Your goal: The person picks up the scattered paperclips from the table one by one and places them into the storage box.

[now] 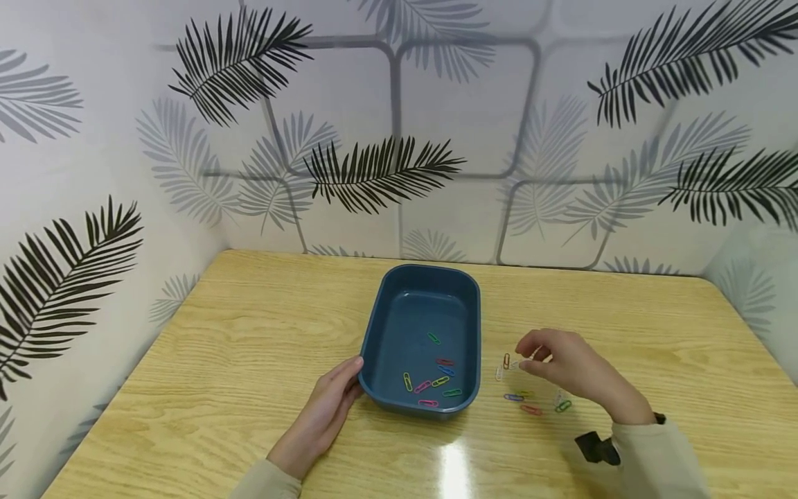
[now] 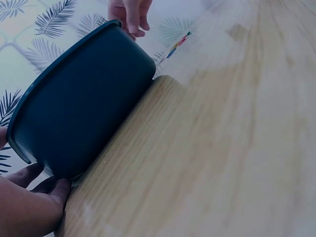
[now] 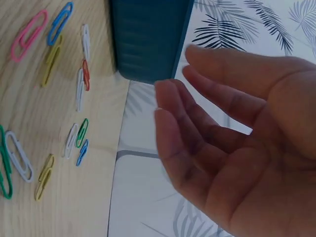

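Head view shows small, looped, multicoloured paper clips (image 1: pixel 531 409) inside a deep-blue, round-cornered, plastic-looking tray (image 1: pixel 424 312) and loose on the pale wood-grain table (image 1: pixel 268 333) to its right; the left hand (image 1: pixel 325 409) grips the tray's near-left corner, the right hand (image 1: pixel 564 367) curves loosely around nothing visible. Picking up seems the step, calling next for a fine pinch on one flat clip. White clips (image 1: pixel 499 373) nearly vanish beside that hand, and both wrist views hide the tray's inside.

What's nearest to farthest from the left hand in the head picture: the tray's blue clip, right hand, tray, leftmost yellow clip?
1. Tray: touching left hand.
2. Leftmost yellow clip: inside tray.
3. Blue clip: inside, further right.
4. Right hand: right of tray.
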Demonstrator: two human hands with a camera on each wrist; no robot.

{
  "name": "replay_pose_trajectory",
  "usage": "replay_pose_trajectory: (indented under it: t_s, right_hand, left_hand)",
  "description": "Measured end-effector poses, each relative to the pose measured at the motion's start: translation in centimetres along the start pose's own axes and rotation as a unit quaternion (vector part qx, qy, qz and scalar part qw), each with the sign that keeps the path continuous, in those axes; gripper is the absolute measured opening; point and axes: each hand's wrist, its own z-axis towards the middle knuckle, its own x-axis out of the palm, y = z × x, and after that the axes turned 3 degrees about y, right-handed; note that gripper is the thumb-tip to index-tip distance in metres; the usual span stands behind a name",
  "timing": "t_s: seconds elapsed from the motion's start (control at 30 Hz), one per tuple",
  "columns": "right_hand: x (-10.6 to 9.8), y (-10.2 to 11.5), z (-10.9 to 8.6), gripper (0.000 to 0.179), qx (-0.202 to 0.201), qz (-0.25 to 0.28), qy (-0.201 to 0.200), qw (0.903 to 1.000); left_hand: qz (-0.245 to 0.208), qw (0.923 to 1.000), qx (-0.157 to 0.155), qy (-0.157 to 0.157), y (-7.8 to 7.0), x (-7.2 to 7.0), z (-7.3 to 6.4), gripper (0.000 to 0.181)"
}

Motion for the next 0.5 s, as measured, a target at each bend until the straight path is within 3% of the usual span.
replay_pose_trajectory:
  t_s: [0.2, 0.5]
  right_hand:
    - [1.0, -0.8, 0.2, 0.013, -0.017, -0.008, 0.062, 0.9979]
    - [2.5, -1.6, 0.5, 0.012, -0.039, -0.057, 0.058, 0.9959]
  left_hand:
    - [-0.003, 1.0000, -0.001, -0.002, 0.0, 0.0, 0.0, 0.059]
    - [0.001, 1.0000, 0.000, 0.006, -0.1, 0.0, 0.0, 0.061]
